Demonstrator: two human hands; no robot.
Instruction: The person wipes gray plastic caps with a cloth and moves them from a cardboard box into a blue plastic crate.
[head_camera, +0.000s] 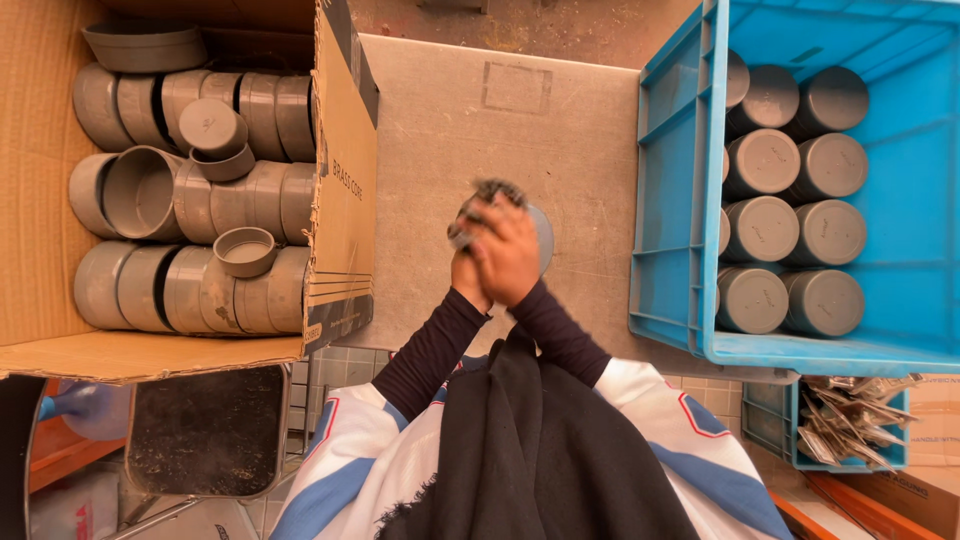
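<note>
Grey worktop (560, 130), scuffed: open cardboard box (345, 200) left, blue plastic crate (675, 220) right; faint square mark, possibly tape residue.

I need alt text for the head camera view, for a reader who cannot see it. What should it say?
Seen from above, a person's two hands, left hand and right hand, are pressed together around a grey round cap over a worn grey table. A cardboard box of grey pipe fittings stands to the left; a blue crate with rows of capped grey fittings stands to the right.

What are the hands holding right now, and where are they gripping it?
Both hands, left and right, clasp a round grey cap from its near side; exact finger placement is hidden.
</note>
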